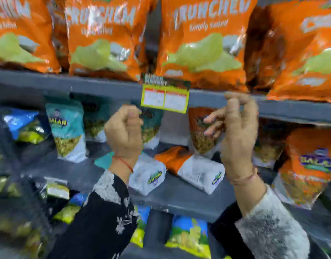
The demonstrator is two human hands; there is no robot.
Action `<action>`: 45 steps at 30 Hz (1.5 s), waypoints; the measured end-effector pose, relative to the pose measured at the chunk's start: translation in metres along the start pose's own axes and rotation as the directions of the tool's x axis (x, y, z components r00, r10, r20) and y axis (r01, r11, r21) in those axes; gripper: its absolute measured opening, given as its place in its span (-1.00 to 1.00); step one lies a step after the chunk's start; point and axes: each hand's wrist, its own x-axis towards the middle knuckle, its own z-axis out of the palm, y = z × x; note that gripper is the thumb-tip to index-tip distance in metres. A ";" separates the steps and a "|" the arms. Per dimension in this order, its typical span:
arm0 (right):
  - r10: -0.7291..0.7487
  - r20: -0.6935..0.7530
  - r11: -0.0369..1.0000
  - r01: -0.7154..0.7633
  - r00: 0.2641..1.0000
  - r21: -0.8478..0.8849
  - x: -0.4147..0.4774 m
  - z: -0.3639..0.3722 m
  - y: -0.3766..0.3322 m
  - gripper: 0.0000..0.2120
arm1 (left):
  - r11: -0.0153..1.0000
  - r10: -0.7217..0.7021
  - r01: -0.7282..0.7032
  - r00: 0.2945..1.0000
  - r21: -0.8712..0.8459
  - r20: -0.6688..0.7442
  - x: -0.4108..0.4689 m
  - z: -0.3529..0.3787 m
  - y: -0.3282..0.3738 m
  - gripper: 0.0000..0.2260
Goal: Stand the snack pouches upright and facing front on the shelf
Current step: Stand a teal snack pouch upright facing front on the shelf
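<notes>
Two pouches lie flat on the dark grey middle shelf (179, 199), both below your raised hands. The orange-and-white plastic snack pouch (190, 170) is on its face or back, long axis running from upper left, orange top end, down to lower right, white bottom end with the logo. It sits below and slightly left of your right hand (237, 139). The teal-and-white plastic snack pouch (142, 172) lies just beside it to the left, partly hidden under your left wrist, directly below your left hand (123, 133).

Left hand: fingers curled together in a loose fist; it may pinch the top of an upright teal pouch behind it, blur makes that unclear. Right hand: fingers (213, 126) spread apart, touching or just in front of an upright orange clear-window pouch (202, 137) at the shelf's back; I cannot tell if they grip it.

Judgement: right hand is nearer the orange pouch; reach down, take the orange end, swing it up.
</notes>
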 end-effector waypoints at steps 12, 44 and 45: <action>0.762 0.346 0.540 -0.243 0.548 -0.806 -0.045 0.045 0.245 -0.63 | 0.148 -0.987 0.989 0.146 -0.028 -0.068 -0.091 -0.031 -0.179 -0.07; 0.534 0.081 0.733 -0.412 0.842 -0.541 -0.077 0.130 0.322 -0.48 | 0.546 -0.698 0.810 0.301 0.212 0.650 0.007 -0.043 -0.337 -0.38; 0.539 0.073 0.729 -0.421 0.839 -0.540 -0.077 0.130 0.322 -0.47 | 0.541 -0.706 0.817 0.312 0.199 0.635 0.005 -0.044 -0.336 -0.38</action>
